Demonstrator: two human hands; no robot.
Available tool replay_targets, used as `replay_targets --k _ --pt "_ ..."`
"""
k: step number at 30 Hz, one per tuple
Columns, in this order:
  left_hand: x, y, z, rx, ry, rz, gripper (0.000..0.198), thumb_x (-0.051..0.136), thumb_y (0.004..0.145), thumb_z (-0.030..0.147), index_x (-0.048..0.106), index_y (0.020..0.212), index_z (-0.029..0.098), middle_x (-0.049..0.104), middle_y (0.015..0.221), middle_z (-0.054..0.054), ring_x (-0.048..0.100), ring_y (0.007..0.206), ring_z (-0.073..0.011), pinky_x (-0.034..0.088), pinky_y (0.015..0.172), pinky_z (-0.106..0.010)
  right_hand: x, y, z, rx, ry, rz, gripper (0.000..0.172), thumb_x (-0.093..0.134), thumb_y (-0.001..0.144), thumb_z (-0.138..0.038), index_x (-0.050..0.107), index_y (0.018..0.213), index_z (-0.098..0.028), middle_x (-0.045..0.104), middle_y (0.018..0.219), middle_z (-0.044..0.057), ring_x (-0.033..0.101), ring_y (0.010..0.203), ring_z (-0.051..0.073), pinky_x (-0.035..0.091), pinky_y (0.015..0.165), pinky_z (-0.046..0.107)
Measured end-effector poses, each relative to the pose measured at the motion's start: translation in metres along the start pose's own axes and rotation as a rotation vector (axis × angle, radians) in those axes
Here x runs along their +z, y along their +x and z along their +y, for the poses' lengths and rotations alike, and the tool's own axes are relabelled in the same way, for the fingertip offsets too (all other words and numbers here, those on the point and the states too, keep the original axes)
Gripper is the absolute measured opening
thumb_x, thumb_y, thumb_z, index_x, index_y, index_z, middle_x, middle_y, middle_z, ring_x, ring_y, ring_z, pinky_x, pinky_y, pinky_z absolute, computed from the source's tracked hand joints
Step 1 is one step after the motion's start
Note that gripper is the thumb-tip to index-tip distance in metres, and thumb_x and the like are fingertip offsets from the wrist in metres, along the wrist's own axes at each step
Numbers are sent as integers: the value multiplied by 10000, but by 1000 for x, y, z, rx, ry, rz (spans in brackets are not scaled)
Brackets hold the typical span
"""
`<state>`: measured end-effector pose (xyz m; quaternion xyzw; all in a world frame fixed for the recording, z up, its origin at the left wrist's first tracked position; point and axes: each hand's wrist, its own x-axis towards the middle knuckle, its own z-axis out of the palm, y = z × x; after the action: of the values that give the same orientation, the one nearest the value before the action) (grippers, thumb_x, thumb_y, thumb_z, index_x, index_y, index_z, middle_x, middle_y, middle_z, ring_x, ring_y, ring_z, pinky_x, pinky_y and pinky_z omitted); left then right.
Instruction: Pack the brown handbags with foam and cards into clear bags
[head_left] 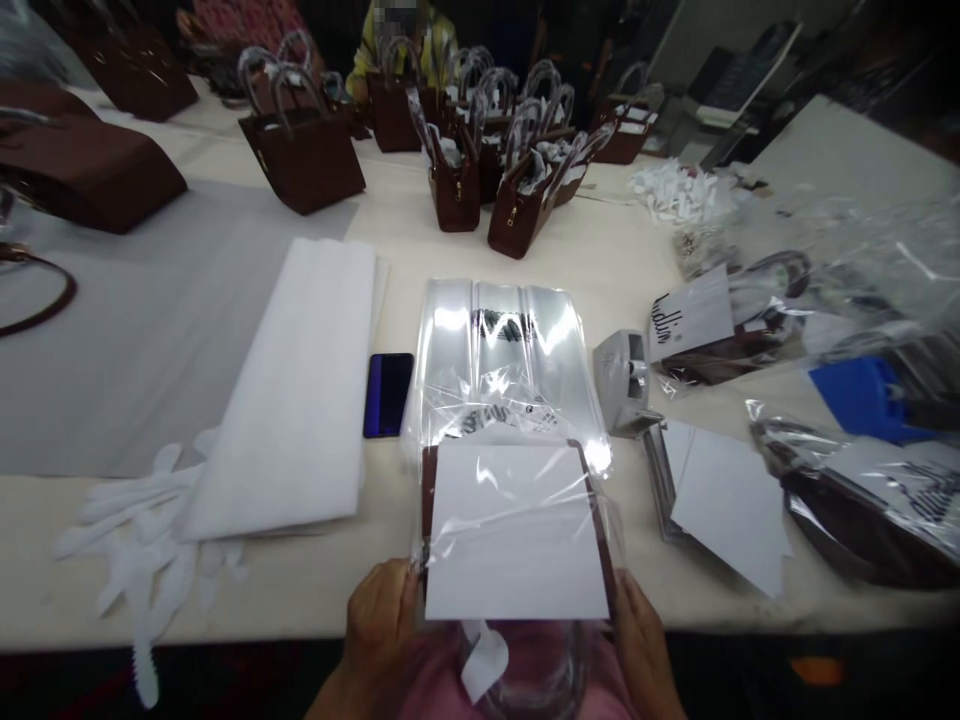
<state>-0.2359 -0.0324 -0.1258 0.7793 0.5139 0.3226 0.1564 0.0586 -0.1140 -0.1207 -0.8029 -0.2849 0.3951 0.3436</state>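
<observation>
Between my two hands lies a dark brown handbag [429,490], partly inside a clear plastic bag [517,425]. A plain white card [517,540] covers most of the handbag's upper face. My left hand [381,610] is closed around the handbag's left edge, and my right hand [637,625] grips its right edge; some fingers are hidden underneath. Below the card, toward my lap, the wrapped handle [536,675] and a white tag [486,662] hang down. Just beyond the handbag rests a stack of clear plastic bags [499,310].
Left of the stack are a phone [388,395], white foam sheets [300,390] and foam strips [150,530]. On the right stand a tape dispenser [622,380], white cards [724,500] and a bagged handbag [847,510]. Several brown handbags [454,190] stand farther back, near another person [412,45].
</observation>
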Motion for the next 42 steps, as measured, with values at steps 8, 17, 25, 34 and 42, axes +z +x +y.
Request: replay_targets --k 8,17,25,34,42 --pt "-55 152 10 -183 30 -104 299 314 903 362 469 712 191 524 530 36 518 501 -106 362 553 -210 -41 73 -131 -21 -17 -138 310 472 761 -444 521 653 -157 609 597 36 595 498 153 471 461 243" --pt "-124 265 57 13 160 -136 273 463 848 322 506 626 169 435 442 46 454 427 -99 302 497 -207 -96 86 -267 -138 -31 -93 254 472 749 -297 412 529 -186 546 482 25 458 327 91 334 349 211" --pt "-173 321 82 -43 -21 -157 249 452 847 259 592 734 87 410 430 46 455 371 -77 380 506 -216 -129 96 -304 -83 -32 -87 299 477 748 -263 382 472 -198 508 433 29 389 298 80 236 344 217" --pt "-92 227 44 513 -335 -419 477 647 695 415 554 1098 177 547 1164 -133 465 1125 -265 392 947 -398 -130 131 -266 4 -135 -112 274 426 754 -337 347 524 -210 524 493 11 432 337 87 246 372 215" --pt "-21 193 -4 584 -191 -418 290 347 867 176 622 798 236 654 924 -66 588 941 -201 491 800 -315 -135 133 -252 -226 -444 31 274 409 742 -315 400 498 -189 511 418 11 469 310 118 258 350 205"
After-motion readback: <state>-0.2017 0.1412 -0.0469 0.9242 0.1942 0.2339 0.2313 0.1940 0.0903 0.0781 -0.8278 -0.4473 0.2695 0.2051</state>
